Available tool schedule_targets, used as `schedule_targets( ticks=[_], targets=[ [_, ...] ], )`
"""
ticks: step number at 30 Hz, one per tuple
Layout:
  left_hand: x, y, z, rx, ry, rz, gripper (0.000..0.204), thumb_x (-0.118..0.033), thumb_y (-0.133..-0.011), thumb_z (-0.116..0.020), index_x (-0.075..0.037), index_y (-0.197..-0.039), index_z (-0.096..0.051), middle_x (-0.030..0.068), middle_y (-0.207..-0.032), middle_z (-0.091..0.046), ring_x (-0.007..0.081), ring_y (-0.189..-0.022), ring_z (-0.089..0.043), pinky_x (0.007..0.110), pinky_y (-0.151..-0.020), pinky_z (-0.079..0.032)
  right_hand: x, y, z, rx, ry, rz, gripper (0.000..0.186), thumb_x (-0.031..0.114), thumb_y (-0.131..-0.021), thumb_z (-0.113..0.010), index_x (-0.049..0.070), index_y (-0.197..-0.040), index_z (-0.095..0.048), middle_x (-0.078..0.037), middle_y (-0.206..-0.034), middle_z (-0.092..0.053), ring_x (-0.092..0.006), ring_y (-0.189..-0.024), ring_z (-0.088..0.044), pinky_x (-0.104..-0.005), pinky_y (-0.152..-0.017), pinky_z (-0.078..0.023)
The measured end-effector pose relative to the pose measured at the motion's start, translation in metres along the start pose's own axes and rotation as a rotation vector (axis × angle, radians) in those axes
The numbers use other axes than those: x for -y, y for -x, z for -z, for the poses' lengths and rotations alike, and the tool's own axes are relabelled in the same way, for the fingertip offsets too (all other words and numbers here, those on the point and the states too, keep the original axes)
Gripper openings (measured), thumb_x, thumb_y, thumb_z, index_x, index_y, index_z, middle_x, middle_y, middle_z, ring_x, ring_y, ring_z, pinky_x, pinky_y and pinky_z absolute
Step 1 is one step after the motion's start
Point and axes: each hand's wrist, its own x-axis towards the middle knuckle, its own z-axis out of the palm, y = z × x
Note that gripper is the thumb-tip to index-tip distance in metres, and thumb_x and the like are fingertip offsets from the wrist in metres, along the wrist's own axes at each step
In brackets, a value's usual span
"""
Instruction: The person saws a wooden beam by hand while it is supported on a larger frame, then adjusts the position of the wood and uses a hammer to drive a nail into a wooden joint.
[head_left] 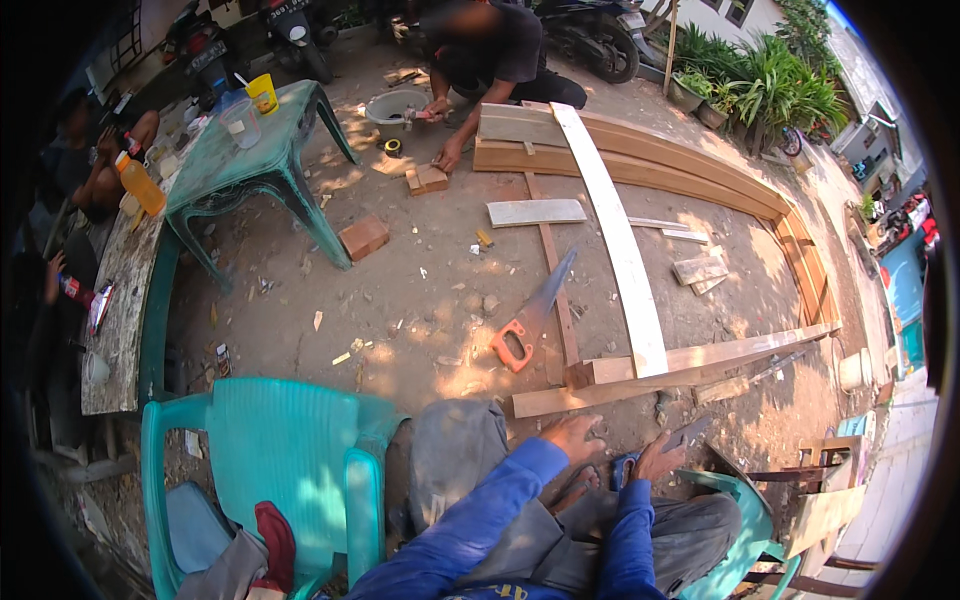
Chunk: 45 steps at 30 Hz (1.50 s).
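In my right hand [655, 463] is a handsaw with a blue handle [623, 470]; its grey blade [690, 432] points away to the right. My left hand [573, 438] hovers just before the near end of a wooden frame [548, 402], with its fingers loosely apart and nothing visible in them. Long brown planks form the frame, which lies on the ground. A pale board [620, 250] crosses it from the far side to the near side. Another handsaw with an orange handle [514, 346] lies on the dirt, left of that board.
At the far side a person [490, 60] crouches, one hand at a wooden block [427, 179], beside a grey basin [396, 108]. A green table [255, 120] stands far left, a turquoise chair [285, 430] near left. A brick [364, 238] and short offcuts [700, 268] lie around.
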Motion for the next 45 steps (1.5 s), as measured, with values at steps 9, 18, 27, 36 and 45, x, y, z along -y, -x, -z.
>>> schedule_targets(
  ticks=[9,18,27,36,45],
  targets=[
    [-0.008,0.001,0.001,0.011,0.012,-0.034,0.067,-0.047,-0.09,-0.07,-0.012,-0.146,-0.057,0.0229,-0.138,-0.064,0.041,-0.133,-0.057,0.049,-0.113,-0.043,0.188,-0.08,0.005,0.159,-0.236,0.444,0.059,0.037,-0.101,-0.063,0.001,-0.146,-0.05,-0.024,-0.141,-0.051,-0.0397,-0.134,-0.047,-0.0487,-0.114,-0.036],
    [-0.029,-0.006,0.039,0.018,-0.037,0.128,0.061,-0.043,-0.089,-0.073,-0.009,-0.139,-0.063,0.0236,-0.133,-0.067,0.0384,-0.128,-0.061,0.046,-0.111,-0.046,0.179,-0.092,-0.047,0.42,0.275,0.418,0.076,0.065,-0.101,-0.043,-0.002,-0.13,-0.066,-0.027,-0.142,-0.059,-0.0449,-0.148,-0.036,-0.0603,-0.123,-0.018],
    [0.038,-0.012,0.074,-0.679,0.767,0.363,0.044,-0.02,-0.1,-0.062,-0.007,-0.142,-0.055,0.0132,-0.131,-0.066,0.0239,-0.11,-0.067,0.036,-0.089,-0.054,0.16,-0.086,-0.056,0.417,0.233,0.399,0.074,0.063,-0.1,-0.044,-0.003,-0.123,-0.068,-0.027,-0.139,-0.06,-0.0443,-0.147,-0.037,-0.0622,-0.124,-0.016],
    [0.065,-0.003,0.088,-0.517,0.915,0.513,0.055,-0.033,-0.102,-0.064,-0.01,-0.149,-0.046,0.0105,-0.144,-0.056,0.0293,-0.123,-0.062,0.039,-0.091,-0.052,0.171,-0.082,-0.051,0.417,0.211,0.407,0.075,0.062,-0.099,-0.046,-0.005,-0.125,-0.067,-0.027,-0.141,-0.059,-0.0427,-0.148,-0.037,-0.0621,-0.124,-0.017],
    [0.075,-0.006,0.073,-0.368,0.726,0.521,0.045,-0.036,-0.1,-0.067,-0.011,-0.137,-0.057,0.007,-0.135,-0.061,0.0247,-0.111,-0.066,0.035,-0.081,-0.054,0.173,-0.086,-0.046,0.477,0.215,0.385,0.076,0.062,-0.1,-0.044,-0.004,-0.13,-0.065,-0.026,-0.142,-0.058,-0.0415,-0.148,-0.037,-0.0617,-0.124,-0.015]
  ],
)
